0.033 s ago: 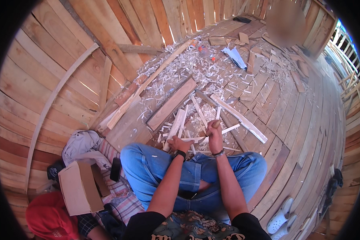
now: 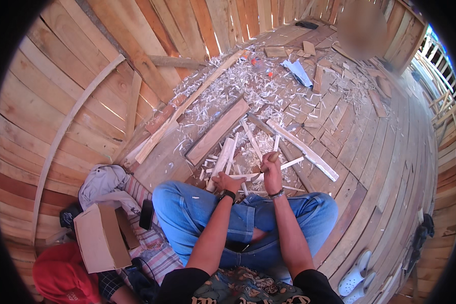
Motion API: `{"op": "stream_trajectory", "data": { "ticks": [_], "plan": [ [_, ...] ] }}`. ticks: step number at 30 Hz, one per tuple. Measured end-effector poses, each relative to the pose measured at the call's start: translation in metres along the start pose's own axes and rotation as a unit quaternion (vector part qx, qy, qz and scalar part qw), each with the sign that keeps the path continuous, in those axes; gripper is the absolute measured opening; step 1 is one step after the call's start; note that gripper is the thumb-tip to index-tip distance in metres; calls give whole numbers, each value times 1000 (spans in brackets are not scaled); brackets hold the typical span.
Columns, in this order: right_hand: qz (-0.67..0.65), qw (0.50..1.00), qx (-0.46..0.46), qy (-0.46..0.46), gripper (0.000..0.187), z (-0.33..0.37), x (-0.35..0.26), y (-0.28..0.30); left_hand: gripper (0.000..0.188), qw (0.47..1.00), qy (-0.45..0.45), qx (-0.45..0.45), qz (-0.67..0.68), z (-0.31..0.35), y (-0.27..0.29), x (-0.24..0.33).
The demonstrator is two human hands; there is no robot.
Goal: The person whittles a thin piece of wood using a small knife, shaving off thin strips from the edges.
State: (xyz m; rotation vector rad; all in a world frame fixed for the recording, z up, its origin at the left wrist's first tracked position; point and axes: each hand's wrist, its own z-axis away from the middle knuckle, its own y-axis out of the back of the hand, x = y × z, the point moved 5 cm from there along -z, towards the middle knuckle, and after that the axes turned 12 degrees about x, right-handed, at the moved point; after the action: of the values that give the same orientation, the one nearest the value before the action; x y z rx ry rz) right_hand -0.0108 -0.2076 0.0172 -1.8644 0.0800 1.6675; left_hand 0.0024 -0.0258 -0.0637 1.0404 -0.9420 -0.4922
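I sit cross-legged with both hands low in front of my lap. My left hand (image 2: pixel 225 183) is closed round one end of a thin pale wooden stick (image 2: pixel 248 177). My right hand (image 2: pixel 272 171) grips the brown wooden handle (image 2: pixel 269 158) of a hand tool, its fist against the stick. The tool's working end is too small and covered to make out. Another pale strip (image 2: pixel 292 162) shows just right of that fist. Beyond the left hand lie several cut strips (image 2: pixel 222 158), with fine shavings (image 2: pixel 261 144) between and past both hands.
A thick board (image 2: pixel 218 133) lies ahead, a pale batten (image 2: pixel 306 152) to its right. By my left knee are a phone (image 2: pixel 146 215), an open cardboard box (image 2: pixel 99 243) and red cloth (image 2: pixel 66 273). White clogs (image 2: pixel 357 273) rest lower right. A plank wall (image 2: pixel 81 86) rises left.
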Motion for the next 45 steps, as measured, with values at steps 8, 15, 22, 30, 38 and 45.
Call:
{"op": "stream_trajectory", "data": {
  "ticks": [8,15,22,30,38,45],
  "plan": [
    [-60,998,-14,-23,9,0,3,-3,100,1000,-8,10,2,-3,-7,-4],
    [-63,998,-5,-27,9,-2,13,0,97,1000,-7,20,-5,-2,-9,-3],
    [-53,998,7,-37,12,0,20,1,103,1000,-7,-5,13,-1,-8,-4],
    [-35,999,7,-27,15,-4,26,7,105,1000,-7,-3,23,1,-9,-3],
    [195,977,-53,62,10,4,4,-6,107,999,18,-2,35,-4,-11,-11],
    [232,965,-114,40,15,7,-1,-4,106,997,30,19,66,-5,-5,-10]
  ]
}}
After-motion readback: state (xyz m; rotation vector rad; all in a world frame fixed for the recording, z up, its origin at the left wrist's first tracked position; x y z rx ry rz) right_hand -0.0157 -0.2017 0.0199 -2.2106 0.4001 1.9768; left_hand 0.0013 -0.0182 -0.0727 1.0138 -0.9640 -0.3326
